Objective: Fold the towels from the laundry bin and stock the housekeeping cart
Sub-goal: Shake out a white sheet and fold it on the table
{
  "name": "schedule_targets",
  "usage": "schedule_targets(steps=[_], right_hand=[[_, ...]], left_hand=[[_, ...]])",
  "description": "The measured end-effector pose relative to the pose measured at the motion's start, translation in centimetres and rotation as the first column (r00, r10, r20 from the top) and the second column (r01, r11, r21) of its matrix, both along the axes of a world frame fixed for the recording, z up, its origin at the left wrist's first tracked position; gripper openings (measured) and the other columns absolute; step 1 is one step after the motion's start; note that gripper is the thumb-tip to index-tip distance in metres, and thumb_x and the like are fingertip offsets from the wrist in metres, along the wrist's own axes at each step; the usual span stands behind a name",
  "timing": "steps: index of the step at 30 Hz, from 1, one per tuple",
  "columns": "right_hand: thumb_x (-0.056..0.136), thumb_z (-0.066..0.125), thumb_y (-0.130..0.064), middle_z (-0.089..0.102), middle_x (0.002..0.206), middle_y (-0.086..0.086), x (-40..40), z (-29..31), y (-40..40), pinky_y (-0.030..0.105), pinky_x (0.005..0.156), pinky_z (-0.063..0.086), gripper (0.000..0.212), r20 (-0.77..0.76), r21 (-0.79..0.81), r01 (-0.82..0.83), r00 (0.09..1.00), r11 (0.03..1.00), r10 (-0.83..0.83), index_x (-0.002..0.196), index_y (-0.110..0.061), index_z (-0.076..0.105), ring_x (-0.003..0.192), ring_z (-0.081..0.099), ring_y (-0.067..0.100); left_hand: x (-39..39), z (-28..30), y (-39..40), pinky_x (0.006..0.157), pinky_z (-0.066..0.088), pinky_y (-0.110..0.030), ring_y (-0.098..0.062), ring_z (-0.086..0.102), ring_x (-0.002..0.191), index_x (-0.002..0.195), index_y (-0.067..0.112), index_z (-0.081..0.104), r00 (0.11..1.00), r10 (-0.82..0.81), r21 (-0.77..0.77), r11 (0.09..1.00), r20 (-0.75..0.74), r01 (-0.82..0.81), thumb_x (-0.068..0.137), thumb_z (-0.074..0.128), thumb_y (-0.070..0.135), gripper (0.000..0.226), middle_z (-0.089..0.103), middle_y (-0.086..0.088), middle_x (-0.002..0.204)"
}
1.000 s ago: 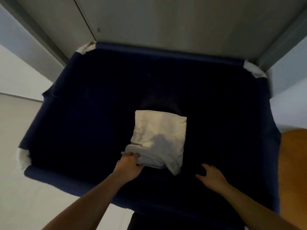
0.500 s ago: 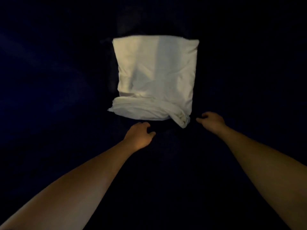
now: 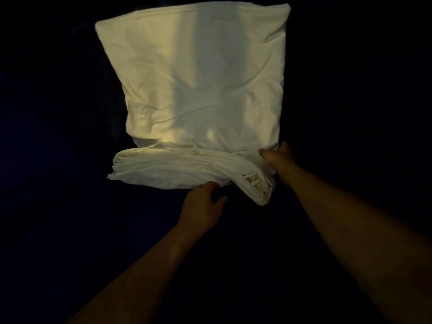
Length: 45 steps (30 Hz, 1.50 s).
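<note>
A white folded towel (image 3: 196,85) lies on the dark navy bottom of the laundry bin (image 3: 58,160), with its near end rolled into a thick fold (image 3: 187,169). My left hand (image 3: 203,204) is at the near edge of that fold. Its fingertips touch the cloth and its thumb is spread out to the right. At the towel's near right corner, my right hand (image 3: 278,157) pinches the cloth with the thumb on top. Both bare forearms reach down into the bin.
Dark navy fabric of the bin fills the view on every side of the towel. The light is dim, and the bin's rim and the room outside are out of view.
The view has moved much closer into the bin. My right hand has gone from beside the towel to taking hold of its right corner. My left hand has moved up to the rolled edge.
</note>
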State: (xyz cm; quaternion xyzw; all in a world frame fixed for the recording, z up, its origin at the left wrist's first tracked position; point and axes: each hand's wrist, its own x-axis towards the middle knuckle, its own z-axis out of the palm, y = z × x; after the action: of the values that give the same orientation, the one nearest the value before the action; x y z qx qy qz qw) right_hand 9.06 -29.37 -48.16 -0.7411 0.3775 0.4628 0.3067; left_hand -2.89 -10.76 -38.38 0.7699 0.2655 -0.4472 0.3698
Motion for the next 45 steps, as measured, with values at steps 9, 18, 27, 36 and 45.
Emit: schedule_targets(steps=[9, 18, 27, 36, 45], right_hand=[[0.086, 0.078, -0.027, 0.064, 0.127, 0.014, 0.4, -0.8, 1.6, 0.056, 0.092, 0.056, 0.056, 0.061, 0.053, 0.180, 0.981, 0.982, -0.183, 0.133, -0.006, 0.057, 0.108, 0.065, 0.036], [0.089, 0.070, -0.007, 0.071, 0.083, 0.006, 2.1, 4.8, 4.1, 0.027, 0.058, 0.058, 0.011, -0.083, 0.385, 0.320, 0.946, 0.865, -0.313, 0.100, -0.006, 0.071, 0.071, 0.068, 0.020], [0.091, 0.066, -0.007, 0.066, 0.080, 0.006, 2.9, 11.6, 8.6, 0.023, 0.054, 0.052, 0.005, -0.240, 0.540, 0.504, 0.860, 0.674, -0.450, 0.093, -0.011, 0.069, 0.066, 0.062, 0.015], [0.089, 0.064, -0.005, 0.050, 0.131, 0.005, 7.0, 16.3, 5.4, 0.037, 0.102, 0.047, 0.074, 0.476, 0.120, -0.491, 0.791, 0.863, 0.384, 0.153, -0.024, 0.033, 0.117, 0.052, 0.022], [0.085, 0.073, -0.036, 0.043, 0.155, 0.005, 16.2, 21.1, 8.4, 0.054, 0.122, 0.009, 0.064, 0.459, -0.393, -0.887, 0.040, 0.243, 0.888, 0.144, -0.032, 0.051, 0.151, 0.020, 0.030]], left_hand=[[1.5, -1.0, -2.2, 0.077, 0.038, -0.002, -0.006, 0.058, 0.104, 0.125, 0.012, 0.068, 0.971, 0.169, 0.001, 0.985, 0.170, -0.172, 0.094, 0.072, 0.023, 0.033, 0.068, -0.005, 0.122], [3.7, 0.1, -4.3, 0.100, 0.030, -0.019, -0.033, 0.053, 0.125, 0.134, 0.004, 0.056, 0.960, -0.057, 0.155, 0.988, 0.274, 0.015, 0.080, 0.071, 0.060, 0.078, 0.060, -0.013, 0.131], [5.2, 3.9, -4.1, 0.103, 0.041, -0.053, -0.038, 0.064, 0.105, 0.089, 0.012, 0.067, 0.984, 0.000, 0.466, 0.881, 0.180, -0.085, 0.077, 0.054, 0.026, 0.023, 0.073, -0.014, 0.094], [7.3, 12.7, 3.9, 0.063, 0.051, -0.033, -0.034, 0.071, 0.072, 0.091, 0.011, 0.066, 0.958, -0.256, 0.461, 0.871, 0.129, 0.171, 0.083, 0.067, 0.019, 0.012, 0.072, -0.014, 0.079], [8.4, 26.6, 7.6, 0.053, 0.040, -0.030, -0.033, 0.066, 0.059, 0.083, 0.008, 0.067, 0.894, -0.375, 0.596, 0.786, 0.245, 0.167, 0.086, 0.068, 0.019, 0.011, 0.068, -0.012, 0.069]])
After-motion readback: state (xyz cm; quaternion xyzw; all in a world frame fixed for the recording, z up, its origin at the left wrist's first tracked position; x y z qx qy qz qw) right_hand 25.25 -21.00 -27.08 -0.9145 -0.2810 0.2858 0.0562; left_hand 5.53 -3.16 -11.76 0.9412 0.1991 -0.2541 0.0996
